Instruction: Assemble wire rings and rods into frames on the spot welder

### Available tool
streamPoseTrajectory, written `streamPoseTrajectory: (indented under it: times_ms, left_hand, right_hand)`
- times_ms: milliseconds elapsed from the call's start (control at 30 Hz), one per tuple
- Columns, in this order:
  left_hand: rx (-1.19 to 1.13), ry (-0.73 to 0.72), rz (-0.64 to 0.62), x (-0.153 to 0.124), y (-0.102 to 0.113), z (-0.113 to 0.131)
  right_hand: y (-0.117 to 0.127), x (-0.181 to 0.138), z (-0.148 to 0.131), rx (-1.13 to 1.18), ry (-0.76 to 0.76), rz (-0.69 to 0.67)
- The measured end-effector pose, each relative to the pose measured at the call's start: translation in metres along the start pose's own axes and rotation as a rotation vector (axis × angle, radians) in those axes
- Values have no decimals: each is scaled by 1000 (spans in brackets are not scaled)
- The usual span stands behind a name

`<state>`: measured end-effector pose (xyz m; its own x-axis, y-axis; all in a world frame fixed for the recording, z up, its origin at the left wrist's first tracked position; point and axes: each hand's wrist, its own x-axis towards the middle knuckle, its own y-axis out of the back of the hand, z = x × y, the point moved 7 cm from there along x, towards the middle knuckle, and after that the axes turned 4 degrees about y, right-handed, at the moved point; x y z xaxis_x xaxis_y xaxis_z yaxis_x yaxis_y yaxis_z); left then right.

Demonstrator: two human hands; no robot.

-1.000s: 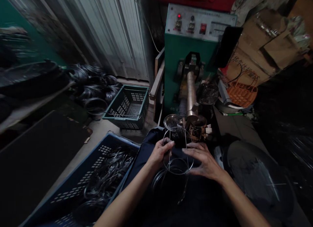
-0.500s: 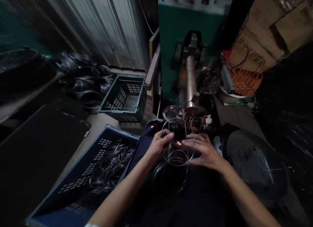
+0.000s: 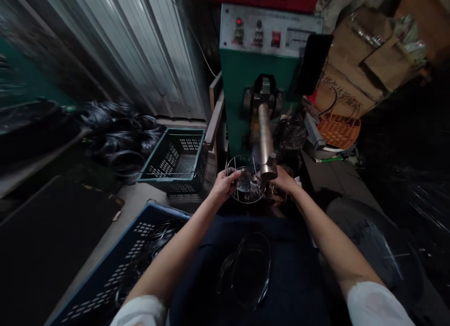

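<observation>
**Wire cage [image 3: 248, 186] held at the green spot welder [image 3: 258, 68].**
Our left hand [image 3: 223, 185] closed narrowly on the cage's wires; our right hand [image 3: 285, 181] sat partly behind the steel electrode [image 3: 266, 138], grip indeterminate. The cage sat just below the electrode tip. Wire hoops [image 3: 246, 272] lay on dark cloth [image 3: 291, 270]; a blue perforated crate [image 3: 119, 270] stood left.

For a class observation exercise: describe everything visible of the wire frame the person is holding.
The wire frame is a small cage of thin, shiny metal: round hoops joined by upright wires, with more wire visible inside. It sits beside a metal rod, held at its left side by the left hand.
</observation>
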<state>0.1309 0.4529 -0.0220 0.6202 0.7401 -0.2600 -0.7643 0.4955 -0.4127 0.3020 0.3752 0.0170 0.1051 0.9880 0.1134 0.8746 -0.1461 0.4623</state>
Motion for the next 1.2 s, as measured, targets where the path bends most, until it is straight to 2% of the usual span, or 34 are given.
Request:
streamPoseTrajectory:
  times_ms: [100, 333, 567, 833, 1033, 1133, 1200]
  left_hand:
    - [14, 4, 4, 5, 2, 1]
    - [9, -55, 2, 12, 1, 2]
    - [-13, -20, -27, 26, 1, -3]
    - [-23, -9, -18, 31, 2, 1]
    - [-23, -15, -21, 34, 1, -7]
    - [-7, -27, -8, 33, 9, -8]
    - [18, -42, 16, 29, 22, -7]
  right_hand:
    - [-9, 9, -8, 19, -33, -1]
    - [-11, 9, -9, 159, -94, 86]
    - [-3, 10, -11, 58, -45, 168]
    - [-2, 16, -15, 30, -6, 154]
    - [-3, 17, -13, -6, -25, 142]
    - [-1, 15, -23, -18, -28, 135]
    - [5, 6, -33, -19, -17, 141]
